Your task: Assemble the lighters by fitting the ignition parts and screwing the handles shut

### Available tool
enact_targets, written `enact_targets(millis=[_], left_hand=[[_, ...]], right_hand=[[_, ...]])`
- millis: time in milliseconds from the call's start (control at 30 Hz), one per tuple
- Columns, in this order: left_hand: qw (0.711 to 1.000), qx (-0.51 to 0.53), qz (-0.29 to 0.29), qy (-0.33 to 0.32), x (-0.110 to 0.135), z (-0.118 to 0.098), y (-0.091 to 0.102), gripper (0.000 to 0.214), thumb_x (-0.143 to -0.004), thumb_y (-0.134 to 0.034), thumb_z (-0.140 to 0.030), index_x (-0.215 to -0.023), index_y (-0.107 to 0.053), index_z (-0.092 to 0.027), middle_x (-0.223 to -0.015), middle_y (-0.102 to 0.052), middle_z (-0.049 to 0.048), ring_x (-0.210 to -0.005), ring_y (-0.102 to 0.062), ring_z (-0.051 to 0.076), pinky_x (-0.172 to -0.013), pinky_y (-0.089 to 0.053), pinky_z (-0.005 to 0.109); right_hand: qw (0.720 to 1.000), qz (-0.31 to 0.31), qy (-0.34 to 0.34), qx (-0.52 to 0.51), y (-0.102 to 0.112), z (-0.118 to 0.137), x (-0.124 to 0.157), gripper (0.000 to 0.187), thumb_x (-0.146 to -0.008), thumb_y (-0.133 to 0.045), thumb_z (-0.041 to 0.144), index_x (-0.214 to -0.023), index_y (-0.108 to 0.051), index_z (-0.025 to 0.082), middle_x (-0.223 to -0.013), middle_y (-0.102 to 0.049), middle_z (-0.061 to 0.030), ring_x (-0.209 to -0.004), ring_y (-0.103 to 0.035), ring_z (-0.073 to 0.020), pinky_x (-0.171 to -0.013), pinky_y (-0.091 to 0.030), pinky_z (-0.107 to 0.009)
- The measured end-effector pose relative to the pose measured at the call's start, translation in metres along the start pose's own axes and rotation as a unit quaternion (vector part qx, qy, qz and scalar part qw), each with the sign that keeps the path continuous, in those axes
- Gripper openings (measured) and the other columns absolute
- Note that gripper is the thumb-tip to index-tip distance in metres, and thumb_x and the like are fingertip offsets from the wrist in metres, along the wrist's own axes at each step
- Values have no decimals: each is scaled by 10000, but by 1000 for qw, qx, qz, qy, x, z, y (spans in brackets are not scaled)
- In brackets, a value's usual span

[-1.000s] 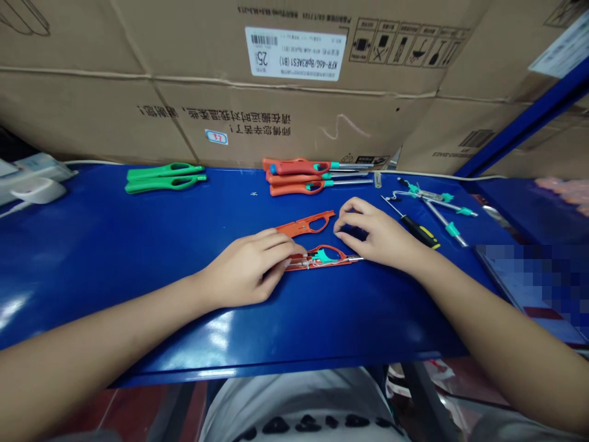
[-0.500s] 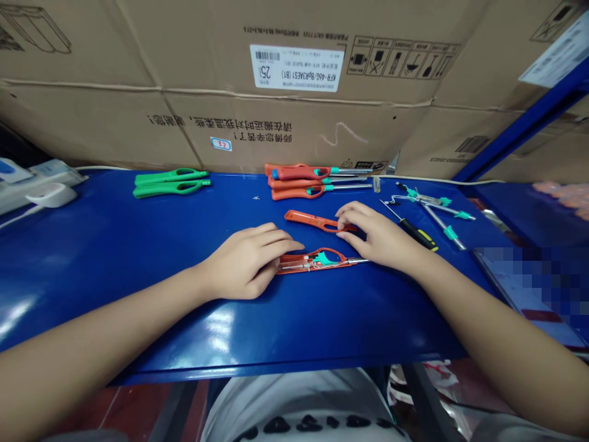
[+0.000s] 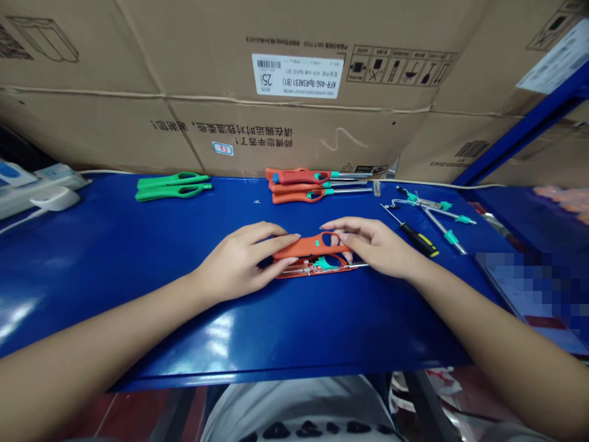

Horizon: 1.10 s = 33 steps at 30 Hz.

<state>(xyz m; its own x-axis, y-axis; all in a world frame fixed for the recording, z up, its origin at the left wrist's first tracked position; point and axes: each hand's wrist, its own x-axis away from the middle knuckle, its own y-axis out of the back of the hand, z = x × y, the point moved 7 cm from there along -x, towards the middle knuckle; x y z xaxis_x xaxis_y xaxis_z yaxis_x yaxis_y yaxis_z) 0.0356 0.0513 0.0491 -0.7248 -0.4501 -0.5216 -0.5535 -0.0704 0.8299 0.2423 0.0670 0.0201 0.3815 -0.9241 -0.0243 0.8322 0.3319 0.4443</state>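
An orange lighter shell half (image 3: pixel 301 247), outer face up, is held at both ends just above the opened lighter half (image 3: pixel 306 268). My left hand (image 3: pixel 251 258) pinches its left end, the thumb low by the opened half. My right hand (image 3: pixel 375 245) grips its right end near the finger loop. In the opened half lie a clear tube-like part, a teal trigger (image 3: pixel 326 263) and a thin white wire; a metal rod (image 3: pixel 359 264) sticks out to the right. The fingertips of my right hand are partly hidden behind the shell.
Several orange lighters (image 3: pixel 299 196) are stacked at the back. Green shell halves (image 3: pixel 172 186) lie back left. A black-yellow screwdriver (image 3: pixel 418 239) and metal rods with teal parts (image 3: pixel 442 224) lie right. A cardboard wall (image 3: pixel 207 67) stands behind; a power strip (image 3: pixel 27 193) is far left.
My right hand has brought the orange shell half nearer and turned its outer face up, over the opened half. My left hand has taken hold of the shell's left end.
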Motion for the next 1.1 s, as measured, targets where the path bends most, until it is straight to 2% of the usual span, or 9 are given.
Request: enact_targets(millis=[100, 167, 300, 467, 700, 933, 1100], left_hand=[[999, 28, 20, 10, -2, -5, 2, 323, -950, -591, -266, -1233, -667, -129, -1058, -707, 137, -950, -677, 236, -829, -579, 368], [998, 37, 43, 9, -3, -7, 1, 321, -934, -575, -267, -1204, -671, -123, -1017, -705, 129, -906, -665, 234, -800, -571, 368], [994, 34, 104, 18, -5, -7, -6, 313, -913, -575, -282, -1159, -683, -122, -1008, -695, 122, -892, -647, 241, -792, -545, 373], [985, 39, 161, 43, -3, -5, -15, 266, -908, -589, -288, -1104, -704, -148, -1013, -693, 101, -905, -647, 242, -804, -527, 367], [985, 45, 162, 46, -1, -3, -18, 255, -933, -592, -292, -1114, -699, -148, -1033, -700, 93, -920, -653, 231, -822, -520, 356], [990, 44, 127, 29, 0, -4, -16, 256, -972, -596, -304, -1144, -695, -142, -1075, -715, 93, -956, -648, 223, -863, -521, 349], [989, 49, 139, 29, 1, -4, -20, 262, -967, -605, -294, -1162, -694, -142, -1088, -709, 98, -971, -645, 229, -870, -521, 353]], right_hand=[[989, 22, 65, 131, -7, 11, 4, 357, -949, -622, 401, -1256, -658, 223, -1178, -707, -75, -1048, -663, -217, -877, -554, -360], [977, 31, 104, 186, -12, 16, 6, 367, -924, -670, 399, -1250, -652, 233, -1168, -694, -73, -1050, -645, -221, -903, -535, -366], [964, 41, 151, 214, -18, 21, 9, 329, -926, -676, 355, -1225, -641, 222, -1154, -642, -88, -1050, -611, -220, -940, -508, -383], [955, 64, 159, 240, -24, 22, 9, 266, -905, -691, 300, -1157, -649, 225, -1129, -627, -80, -1077, -568, -237, -975, -471, -415], [954, 79, 150, 249, -23, 21, 9, 249, -908, -685, 322, -1140, -653, 237, -1135, -615, -78, -1072, -575, -236, -999, -460, -432], [945, 74, 147, 282, -18, 19, 10, 272, -898, -697, 359, -1135, -656, 233, -1161, -611, -68, -1098, -574, -231, -993, -453, -413], [931, 77, 157, 320, -17, 20, 11, 282, -895, -704, 385, -1121, -659, 224, -1152, -620, -69, -1075, -580, -235, -958, -454, -411]])
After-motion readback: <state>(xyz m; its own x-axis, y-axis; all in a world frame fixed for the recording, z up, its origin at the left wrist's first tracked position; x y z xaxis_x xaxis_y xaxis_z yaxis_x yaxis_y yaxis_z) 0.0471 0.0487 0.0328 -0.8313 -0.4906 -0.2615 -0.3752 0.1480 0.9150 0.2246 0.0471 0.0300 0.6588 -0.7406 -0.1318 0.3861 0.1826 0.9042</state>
